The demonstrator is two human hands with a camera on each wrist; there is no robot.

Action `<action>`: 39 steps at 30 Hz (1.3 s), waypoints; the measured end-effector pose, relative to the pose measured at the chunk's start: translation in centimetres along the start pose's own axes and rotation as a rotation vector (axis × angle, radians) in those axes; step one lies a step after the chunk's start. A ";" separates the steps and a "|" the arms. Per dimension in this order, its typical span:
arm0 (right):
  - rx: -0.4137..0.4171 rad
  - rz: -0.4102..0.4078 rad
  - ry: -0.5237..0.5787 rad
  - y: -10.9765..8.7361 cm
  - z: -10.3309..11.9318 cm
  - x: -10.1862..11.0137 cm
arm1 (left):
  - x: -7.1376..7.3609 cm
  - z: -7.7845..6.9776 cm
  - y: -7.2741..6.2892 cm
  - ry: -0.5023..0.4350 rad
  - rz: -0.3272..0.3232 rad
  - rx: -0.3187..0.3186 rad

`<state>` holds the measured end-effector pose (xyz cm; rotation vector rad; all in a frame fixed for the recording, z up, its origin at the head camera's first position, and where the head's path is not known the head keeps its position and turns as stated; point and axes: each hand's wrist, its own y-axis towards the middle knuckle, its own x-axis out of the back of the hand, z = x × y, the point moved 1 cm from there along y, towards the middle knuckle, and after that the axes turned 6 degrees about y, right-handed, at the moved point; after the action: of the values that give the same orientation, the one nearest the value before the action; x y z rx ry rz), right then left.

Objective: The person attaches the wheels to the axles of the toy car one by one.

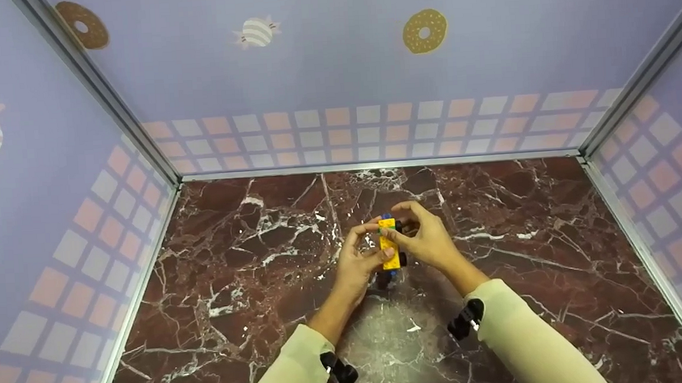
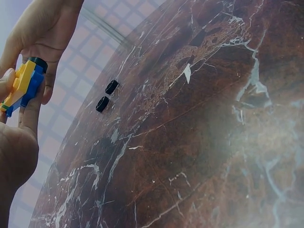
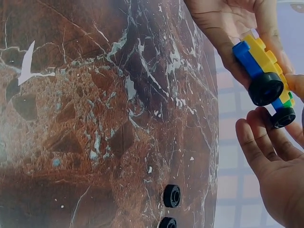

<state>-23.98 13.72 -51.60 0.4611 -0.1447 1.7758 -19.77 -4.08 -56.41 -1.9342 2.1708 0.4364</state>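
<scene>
A small toy car (image 1: 389, 245) of building bricks is held up between both hands, yellow on top with a bit of green. Its blue base (image 3: 249, 61) carries two black wheels (image 3: 266, 89) on the side facing the right hand. My left hand (image 1: 356, 269) pinches the car from the left, thumb on the yellow bricks. From the right, my right hand (image 1: 433, 240) has its thumb on the top near the far end and its fingers by the far wheel. The car's left side is mostly hidden by the left fingers.
Two loose black wheels (image 2: 111, 87) lie close together on the dark red marbled tabletop (image 1: 254, 315). Purple printed panels (image 1: 333, 67) wall the table at the back and both sides. A black wrist camera (image 1: 466, 320) sits at each sleeve cuff.
</scene>
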 end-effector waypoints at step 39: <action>-0.059 -0.038 0.120 0.0 -1.0 0.3 | 0.7 0.3 0.2 0.123 -0.084 0.050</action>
<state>-24.21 14.33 -52.41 0.3122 -0.1027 1.7518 -20.07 -4.62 -56.95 -2.0663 2.1411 0.2525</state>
